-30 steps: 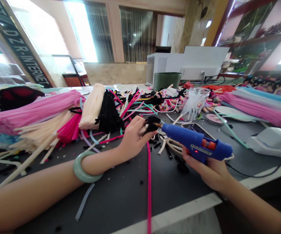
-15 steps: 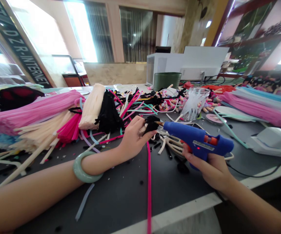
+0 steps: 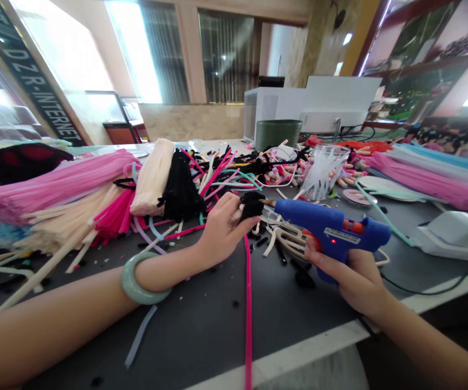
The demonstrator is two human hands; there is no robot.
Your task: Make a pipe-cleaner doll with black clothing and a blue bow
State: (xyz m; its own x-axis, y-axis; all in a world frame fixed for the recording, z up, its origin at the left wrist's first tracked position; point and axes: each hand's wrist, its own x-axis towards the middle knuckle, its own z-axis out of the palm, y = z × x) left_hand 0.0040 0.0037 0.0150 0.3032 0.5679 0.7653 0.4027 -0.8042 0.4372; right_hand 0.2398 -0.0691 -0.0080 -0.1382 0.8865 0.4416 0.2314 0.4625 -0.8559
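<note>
- You're pinching a black chenille tuft (image 3: 252, 206) in your left grip (image 3: 223, 230), fingers clenching it just above the table (image 3: 201, 325)
- You're clenching a blue hot glue gun (image 3: 331, 227) in your right grip (image 3: 350, 276), its barrel lying sideways across the table
- You're holding the gun's metal nozzle (image 3: 267, 202) just beside the tuft, its long axis aiming left at it, while your left grip is the one wrapped around the tuft
</note>
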